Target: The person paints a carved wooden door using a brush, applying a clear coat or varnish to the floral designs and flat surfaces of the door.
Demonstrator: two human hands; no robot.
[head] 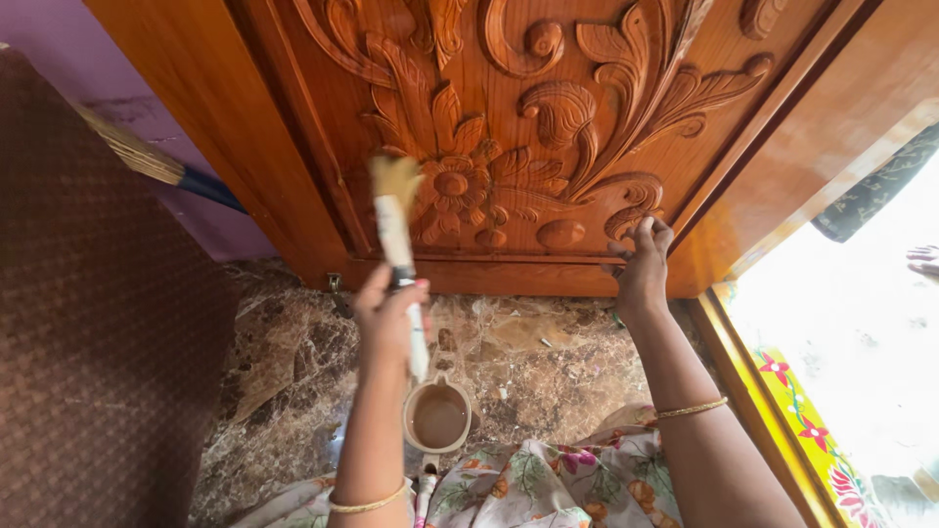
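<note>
**Brush raised to the carved door**

Your left hand (389, 318) is wrapped around the handle of a pale paintbrush (396, 220), just left of centre, bristles up against the carved flower on the wooden door (548, 117), so the tip seems to reach into the relief. Your right hand (641, 269) presses fingertips onto the panel's lower moulding, right of centre, holding nothing, likely to steady you. Below the brush, a small cup (437, 416) of brownish liquid stands on the mottled marble floor (293, 362), within easy reach. A broom (147, 156) leans against the purple wall (59, 39) at upper left; a brown patterned surface (98, 313) fills the left edge. Bright daylight floods the lower right.
</note>
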